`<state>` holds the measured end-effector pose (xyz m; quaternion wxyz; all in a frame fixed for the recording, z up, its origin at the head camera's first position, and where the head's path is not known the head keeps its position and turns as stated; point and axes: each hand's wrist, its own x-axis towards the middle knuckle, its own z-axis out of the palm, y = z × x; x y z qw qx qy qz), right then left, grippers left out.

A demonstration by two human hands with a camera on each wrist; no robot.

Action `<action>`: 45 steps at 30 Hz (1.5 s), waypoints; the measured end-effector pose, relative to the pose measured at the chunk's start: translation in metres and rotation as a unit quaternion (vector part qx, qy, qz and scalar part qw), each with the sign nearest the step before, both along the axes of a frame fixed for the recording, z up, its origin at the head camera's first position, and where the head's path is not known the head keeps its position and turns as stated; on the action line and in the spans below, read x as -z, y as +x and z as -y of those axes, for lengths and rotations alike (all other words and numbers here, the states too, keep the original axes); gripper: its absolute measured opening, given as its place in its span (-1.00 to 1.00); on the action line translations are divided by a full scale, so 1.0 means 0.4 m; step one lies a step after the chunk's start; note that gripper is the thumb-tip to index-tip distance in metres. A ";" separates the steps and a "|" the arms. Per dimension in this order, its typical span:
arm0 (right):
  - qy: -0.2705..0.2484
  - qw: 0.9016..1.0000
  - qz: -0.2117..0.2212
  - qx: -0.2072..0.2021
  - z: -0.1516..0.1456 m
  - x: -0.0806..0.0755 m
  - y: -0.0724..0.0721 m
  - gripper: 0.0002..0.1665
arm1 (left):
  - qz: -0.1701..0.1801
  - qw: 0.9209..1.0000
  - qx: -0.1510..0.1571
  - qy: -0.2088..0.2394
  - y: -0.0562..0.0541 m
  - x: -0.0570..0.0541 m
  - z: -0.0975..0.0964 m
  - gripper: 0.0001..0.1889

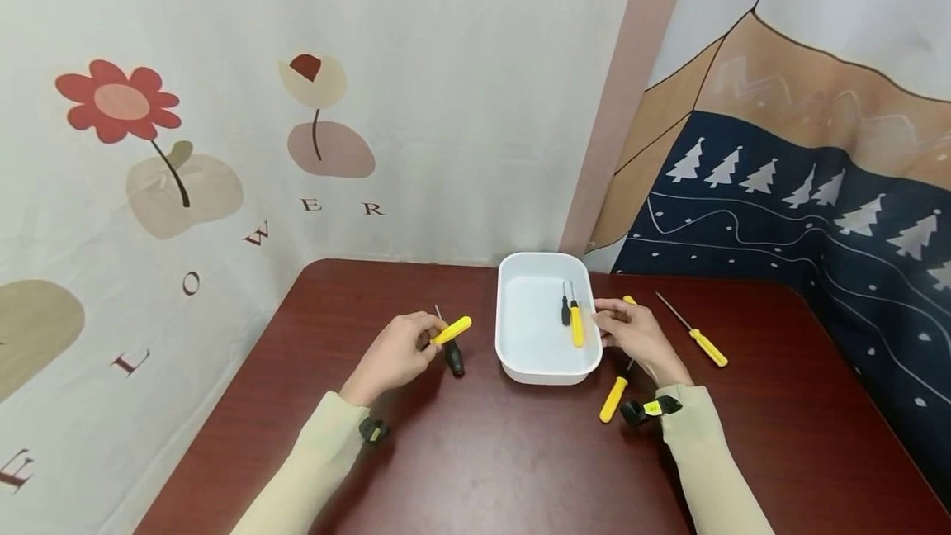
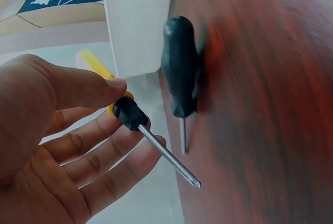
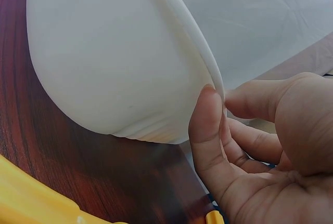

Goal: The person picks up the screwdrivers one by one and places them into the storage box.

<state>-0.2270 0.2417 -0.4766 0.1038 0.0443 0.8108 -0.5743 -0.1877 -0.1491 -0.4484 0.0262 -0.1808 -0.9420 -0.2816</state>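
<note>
My table [image 1: 461, 469] has a dark reddish-brown, wood-grain top with a soft sheen and rounded far corners. Immediately behind its far edge, a white cloth [image 1: 461, 64] hangs before me and continues along my left side. Printed on it: a red flower [image 1: 121, 102], a smaller cream bloom [image 1: 334, 82] and capital letters [image 1: 374, 209] descending leftward. A vertical pink band [image 1: 618, 81] borders this section. To my right, a second printed cloth [image 1: 743, 250] shows brown slopes above a navy field with white trees [image 1: 759, 178].
</note>
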 end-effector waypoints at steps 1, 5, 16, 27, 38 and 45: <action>0.000 1.000 0.001 -0.001 0.000 0.000 0.001 -0.47 | 0.000 1.000 -0.002 0.003 -0.001 -0.001 -0.004 -0.72; 0.001 1.000 0.002 -0.001 0.000 0.001 0.002 -0.47 | -0.009 1.000 -0.001 0.011 -0.011 -0.004 -0.019 -0.72; -0.004 1.000 -0.001 -0.003 -0.003 0.006 -0.001 -0.47 | 0.001 0.999 -0.016 0.042 -0.035 -0.013 -0.052 -0.71; -0.008 1.000 -0.001 -0.002 0.000 0.005 0.001 -0.46 | 0.004 0.997 0.007 0.082 -0.066 -0.034 -0.073 -0.72; -0.006 1.000 -0.002 -0.007 -0.003 0.006 -0.004 -0.46 | 0.012 0.993 -0.011 0.117 -0.095 -0.056 -0.098 -0.72; -0.005 1.000 -0.003 -0.005 -0.002 0.004 -0.001 -0.47 | 0.013 0.990 -0.020 0.136 -0.102 -0.069 -0.116 -0.72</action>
